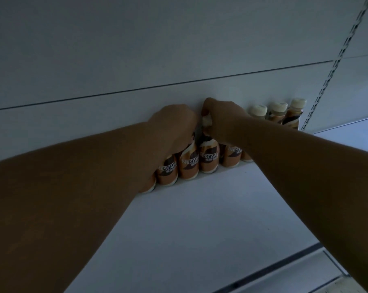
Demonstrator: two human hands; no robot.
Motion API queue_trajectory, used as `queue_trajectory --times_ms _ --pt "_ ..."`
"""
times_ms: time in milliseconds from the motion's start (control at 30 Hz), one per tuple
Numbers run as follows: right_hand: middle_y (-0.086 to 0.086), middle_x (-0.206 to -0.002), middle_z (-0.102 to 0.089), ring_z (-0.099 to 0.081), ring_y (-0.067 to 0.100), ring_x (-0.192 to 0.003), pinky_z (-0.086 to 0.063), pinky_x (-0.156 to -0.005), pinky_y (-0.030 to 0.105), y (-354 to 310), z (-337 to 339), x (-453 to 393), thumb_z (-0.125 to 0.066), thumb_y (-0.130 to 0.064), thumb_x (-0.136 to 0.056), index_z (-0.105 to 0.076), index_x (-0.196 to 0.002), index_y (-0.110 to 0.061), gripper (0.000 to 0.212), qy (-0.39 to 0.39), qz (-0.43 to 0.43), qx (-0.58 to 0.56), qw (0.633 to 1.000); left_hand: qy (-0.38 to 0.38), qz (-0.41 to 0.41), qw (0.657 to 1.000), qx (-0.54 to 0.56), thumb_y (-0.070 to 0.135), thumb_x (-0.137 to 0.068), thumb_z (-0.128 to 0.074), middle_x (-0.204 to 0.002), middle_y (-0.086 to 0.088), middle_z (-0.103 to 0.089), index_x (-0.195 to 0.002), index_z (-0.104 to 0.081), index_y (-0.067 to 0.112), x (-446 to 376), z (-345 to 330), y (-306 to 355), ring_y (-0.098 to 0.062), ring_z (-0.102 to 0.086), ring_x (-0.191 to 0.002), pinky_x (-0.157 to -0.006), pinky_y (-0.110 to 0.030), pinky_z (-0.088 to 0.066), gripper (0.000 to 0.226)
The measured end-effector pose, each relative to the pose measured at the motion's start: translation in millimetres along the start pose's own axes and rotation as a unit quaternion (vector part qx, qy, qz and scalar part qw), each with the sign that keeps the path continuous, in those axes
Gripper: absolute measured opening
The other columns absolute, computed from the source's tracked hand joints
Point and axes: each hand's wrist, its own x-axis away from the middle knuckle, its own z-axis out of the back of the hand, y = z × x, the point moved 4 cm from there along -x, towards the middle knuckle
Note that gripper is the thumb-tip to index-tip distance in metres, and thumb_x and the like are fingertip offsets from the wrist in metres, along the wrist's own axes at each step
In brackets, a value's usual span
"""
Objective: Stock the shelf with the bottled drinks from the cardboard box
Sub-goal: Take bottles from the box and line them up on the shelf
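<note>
Nearest us, both our bare forearms reach up and away over the white shelf (pixel 210 218), whose front edge rail shows at lower right. The shelf surface in front of the row is bare.

Further in, a row of Nescafe bottles (pixel 188 166) stands upright along the back of the shelf, brown-orange labels facing us, touching or nearly touching side by side. Our left hand (pixel 174 125) sits curled over the tops of the left bottles in the row; fingers bent down around them, but we cannot tell exactly which bottle it grips or whether it is clamped. Our right hand (pixel 223 117) is closed around the cream cap of the middle bottle (pixel 208 158), fingers pinched on its neck, bottle standing on the shelf in line with the others.

Further right, three more bottles with cream caps (pixel 277 112) stand in the same row, near the slotted upright rail (pixel 335 64). Behind everything is the white back panel (pixel 136 49), with a horizontal seam across it. Lighting is dim.
</note>
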Motion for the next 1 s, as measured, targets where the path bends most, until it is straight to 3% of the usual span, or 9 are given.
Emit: queue_trajectory --times_ms 100,233,367,567,700,867,1000 --pt "0.003 -0.096 -0.049 -0.048 0.022 -0.086 -0.038 -0.072 0.033 4 -1 -1 -0.061 -0.018 -0.089 -0.050 -0.122 -0.016 0.035 0.002 -0.002 -0.013 1.000 0.016 0.006 1.000 0.016 0.020 -0.092 -0.057 -0.115 -0.013 -0.057 -0.122 -0.062 0.010 1 -4 0 -0.029 -0.058 -0.097 -0.077 -0.032 -0.043 0.032" --pt "0.004 -0.098 -0.050 -0.048 0.021 -0.087 -0.038 -0.071 0.034 8 -2 -3 -0.059 -0.017 -0.089 -0.051 -0.121 -0.016 0.033 -0.003 -0.005 -0.026 1.000 0.040 0.016 0.997 0.064 0.012 -0.087 -0.058 -0.113 -0.009 -0.047 -0.125 -0.053 0.013 6 -5 0 -0.019 -0.044 -0.079 -0.065 -0.030 -0.037 0.039" --pt "0.005 -0.102 -0.052 -0.048 0.022 -0.089 -0.038 -0.071 0.033 7 0 -8 -0.060 -0.016 -0.088 -0.053 -0.121 -0.017 0.034 -0.016 0.012 -0.005 1.000 0.038 -0.014 0.999 0.019 0.011 -0.088 -0.056 -0.115 -0.012 -0.042 -0.124 -0.054 0.012 11 1 9 -0.019 -0.038 -0.080 -0.069 -0.031 -0.034 0.036" --pt "0.010 -0.108 -0.054 -0.055 0.029 -0.096 -0.037 -0.071 0.031 11 -2 -9 -0.061 -0.011 -0.087 -0.054 -0.121 -0.016 0.035 -0.001 0.031 0.005 1.000 0.039 -0.023 0.998 -0.041 0.019 -0.089 -0.054 -0.117 -0.014 -0.046 -0.122 -0.054 0.010 12 3 15 -0.030 -0.053 -0.098 -0.073 -0.035 -0.038 0.034" --pt "0.011 -0.115 -0.056 -0.057 0.031 -0.102 -0.040 -0.074 0.032 17 -4 -8 -0.063 -0.017 -0.086 -0.052 -0.126 -0.022 0.041 0.024 0.023 -0.011 0.999 0.078 -0.049 0.992 -0.090 0.025 -0.086 -0.056 -0.119 -0.011 -0.049 -0.122 -0.053 0.011 10 4 21 -0.028 -0.048 -0.107 -0.083 -0.037 -0.040 0.039" --pt "0.009 -0.117 -0.060 -0.059 0.028 -0.104 -0.043 -0.077 0.031 26 4 -1 -0.073 -0.029 -0.080 -0.048 -0.129 -0.017 0.056 0.026 0.014 -0.021 0.999 0.127 -0.026 0.989 -0.072 0.034 -0.089 -0.050 -0.119 -0.012 -0.056 -0.122 -0.050 0.011 -3 3 30 -0.029 -0.052 -0.107 -0.090 -0.039 -0.040 0.041" --pt "0.006 -0.116 -0.054 -0.059 0.026 -0.100 -0.050 -0.080 0.037 54 26 7 -0.061 -0.027 -0.087 -0.055 -0.122 -0.020 0.036 0.129 -0.018 0.001 0.992 0.136 -0.032 0.987 -0.081 0.048 -0.088 -0.051 -0.109 -0.009 -0.062 -0.119 -0.052 0.014 -17 3 40 -0.030 -0.058 -0.099 -0.087 -0.041 -0.040 0.046"
